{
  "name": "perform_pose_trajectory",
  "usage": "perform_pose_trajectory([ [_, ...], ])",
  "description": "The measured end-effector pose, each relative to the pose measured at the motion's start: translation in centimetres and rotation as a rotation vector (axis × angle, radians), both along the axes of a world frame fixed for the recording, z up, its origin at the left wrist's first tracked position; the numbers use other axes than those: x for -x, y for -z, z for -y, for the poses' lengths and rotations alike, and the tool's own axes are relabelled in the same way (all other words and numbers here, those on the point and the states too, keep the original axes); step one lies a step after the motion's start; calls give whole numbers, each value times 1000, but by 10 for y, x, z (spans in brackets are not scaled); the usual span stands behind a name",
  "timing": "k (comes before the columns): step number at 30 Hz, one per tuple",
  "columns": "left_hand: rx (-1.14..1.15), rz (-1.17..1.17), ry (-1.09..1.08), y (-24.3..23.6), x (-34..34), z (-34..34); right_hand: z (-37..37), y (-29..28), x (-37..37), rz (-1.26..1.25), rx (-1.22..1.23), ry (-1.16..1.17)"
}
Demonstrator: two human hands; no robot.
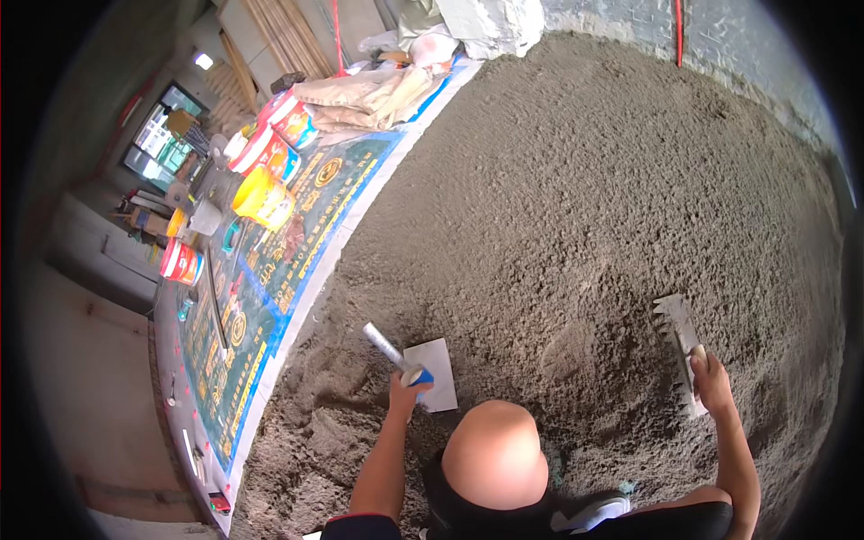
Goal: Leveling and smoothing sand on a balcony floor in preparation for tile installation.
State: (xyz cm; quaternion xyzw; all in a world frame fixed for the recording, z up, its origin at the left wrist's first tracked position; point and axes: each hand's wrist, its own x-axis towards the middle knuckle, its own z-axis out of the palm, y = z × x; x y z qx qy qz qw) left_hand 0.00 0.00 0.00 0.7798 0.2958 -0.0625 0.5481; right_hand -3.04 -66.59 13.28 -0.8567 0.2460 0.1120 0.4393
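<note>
My left hand (pixel 404 397) is closed around a short tool with a silver shaft and a blue part (pixel 385 346); its exact kind I cannot make out. Just right of that hand, a white square tile (pixel 439 373) lies on the rough grey mortar bed (pixel 540 225). Far to the right, my right hand (pixel 711 382) grips the handle of a notched trowel (pixel 679 328). The trowel's toothed edge faces left, and its blade is at the mortar surface. My bare knee (pixel 495 450) rises between the two arms.
Along the left, a printed green floor sheet (pixel 315 193) carries a yellow bucket (pixel 263 198), several red and white buckets (pixel 270 153) and a long dark bar (pixel 216 301). Brown sacks (pixel 369 94) lie farther back. A grey wall (pixel 621 31) bounds the mortar behind.
</note>
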Motion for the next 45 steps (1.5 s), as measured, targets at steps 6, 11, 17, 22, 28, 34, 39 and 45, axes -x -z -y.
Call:
perform_pose_trajectory([
  [6, -206, 42, 285, 6, -90, 23, 22, 11, 9, 55, 3, 49],
  [11, -143, -262, 444, 32, -100, -3, 26, 26, 6, 69, 81, -51],
  [17, -177, -307, 556, 19, -108, -5, 45, 51, 19, 70, 60, 12],
  [22, -539, -262, 542, 16, -60, -35, 62, 75, 17, 102, 28, 39],
  [28, -629, -208, 250, 4, 59, -42, 33, 47, 6, 90, -53, 41],
  [34, -205, -147, -280, -29, 73, 21, 25, 29, 2, 44, -22, 15],
  [39, 24, -150, -356, -20, 42, 43, 25, 21, 6, 0, 8, 38],
  [45, -261, -584, -384, -3, 20, 33, 29, 26, 12, -19, 6, 50],
])
